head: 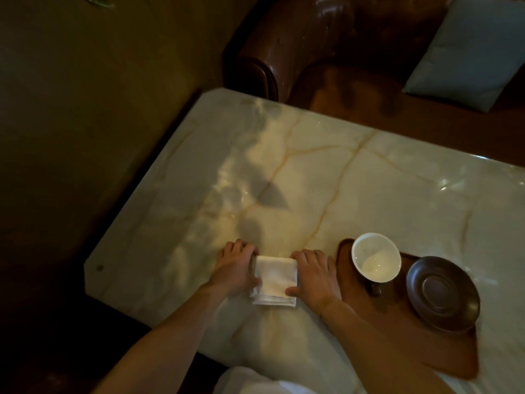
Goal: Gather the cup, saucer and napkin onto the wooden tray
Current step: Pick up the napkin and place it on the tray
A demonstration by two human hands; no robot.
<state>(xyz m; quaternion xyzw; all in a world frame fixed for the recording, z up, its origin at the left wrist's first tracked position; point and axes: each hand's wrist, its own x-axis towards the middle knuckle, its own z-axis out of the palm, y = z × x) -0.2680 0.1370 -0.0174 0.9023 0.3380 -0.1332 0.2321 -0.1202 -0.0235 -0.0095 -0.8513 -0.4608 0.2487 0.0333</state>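
A folded white napkin (274, 279) lies flat on the marble table (312, 172), near its front edge. My left hand (235, 270) holds its left side and my right hand (314, 275) holds its right side, fingers curled over the edges. Just right of my right hand lies the wooden tray (369, 314). On the tray stands a white cup (375, 257) with a dark handle, and beside it a dark saucer (443, 294) that overhangs the tray's right edge.
A dark wooden armchair (298, 46) with a pale blue cushion (468, 49) stands beyond the table's far edge. Dark floor lies to the left of the table. White cloth (255, 382) on my lap shows at the bottom edge.
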